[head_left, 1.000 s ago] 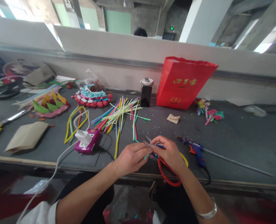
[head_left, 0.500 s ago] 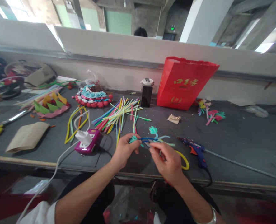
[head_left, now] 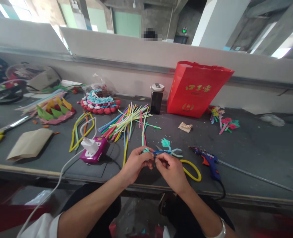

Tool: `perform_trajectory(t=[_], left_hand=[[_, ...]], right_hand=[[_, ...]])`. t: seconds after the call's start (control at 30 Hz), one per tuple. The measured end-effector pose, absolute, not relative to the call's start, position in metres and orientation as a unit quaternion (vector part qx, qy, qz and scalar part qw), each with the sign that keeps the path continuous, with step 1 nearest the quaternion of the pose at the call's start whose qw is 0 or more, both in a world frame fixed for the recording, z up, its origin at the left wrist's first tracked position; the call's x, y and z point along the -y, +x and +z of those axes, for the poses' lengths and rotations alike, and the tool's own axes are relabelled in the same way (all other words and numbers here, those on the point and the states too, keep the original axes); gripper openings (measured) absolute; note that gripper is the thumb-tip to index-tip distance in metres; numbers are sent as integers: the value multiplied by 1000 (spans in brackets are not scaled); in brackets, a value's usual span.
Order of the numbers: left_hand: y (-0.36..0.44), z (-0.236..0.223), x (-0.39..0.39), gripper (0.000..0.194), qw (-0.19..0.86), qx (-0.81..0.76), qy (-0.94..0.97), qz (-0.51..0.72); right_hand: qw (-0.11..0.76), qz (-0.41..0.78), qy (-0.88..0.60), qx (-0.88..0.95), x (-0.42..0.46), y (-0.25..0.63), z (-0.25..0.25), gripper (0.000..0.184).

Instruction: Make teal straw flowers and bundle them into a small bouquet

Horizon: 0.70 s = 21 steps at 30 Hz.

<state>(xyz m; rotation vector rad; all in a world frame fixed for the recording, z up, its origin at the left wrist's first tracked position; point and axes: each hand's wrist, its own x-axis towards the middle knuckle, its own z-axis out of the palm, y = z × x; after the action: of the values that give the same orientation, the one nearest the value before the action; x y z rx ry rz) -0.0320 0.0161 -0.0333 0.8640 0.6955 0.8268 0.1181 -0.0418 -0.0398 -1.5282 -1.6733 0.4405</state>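
Observation:
My left hand (head_left: 138, 164) is closed around a small teal pipe-cleaner flower (head_left: 145, 150), most of it hidden by the fingers. From it a blue pipe cleaner (head_left: 158, 152) runs to the right. My right hand (head_left: 172, 170) pinches the blue strand close to the left fingertips. Just beyond the hands lies another teal flower (head_left: 165, 142) with light blue stems. A thin grey pointed tip (head_left: 158, 147) shows behind the fingers. A yellow loop (head_left: 197, 172) lies beside my right hand; its other end is hidden.
A glue gun (head_left: 208, 162) lies right, a purple power socket (head_left: 94, 150) left with a white cable. Loose pipe cleaners (head_left: 126, 122), a dark bottle (head_left: 156, 100) and a red bag (head_left: 198, 91) are behind. Scissors (head_left: 7, 129) and a brown paper packet (head_left: 28, 143) lie far left.
My hands have come closer together. The right fingers have moved from a grey pointed tool with red on it to the blue strand. A hand at the far left edge has gone from view.

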Motion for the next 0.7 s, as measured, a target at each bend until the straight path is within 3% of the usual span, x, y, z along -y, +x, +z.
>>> perform_trajectory(t=[0.33, 0.7], left_hand=[[-28, -33, -16, 11, 707, -370, 453, 397], [-33, -34, -14, 15, 353, -373, 739, 436]], right_hand=[[421, 234, -597, 641, 43, 118, -36, 15], [453, 209, -605, 620, 46, 115, -33, 15]])
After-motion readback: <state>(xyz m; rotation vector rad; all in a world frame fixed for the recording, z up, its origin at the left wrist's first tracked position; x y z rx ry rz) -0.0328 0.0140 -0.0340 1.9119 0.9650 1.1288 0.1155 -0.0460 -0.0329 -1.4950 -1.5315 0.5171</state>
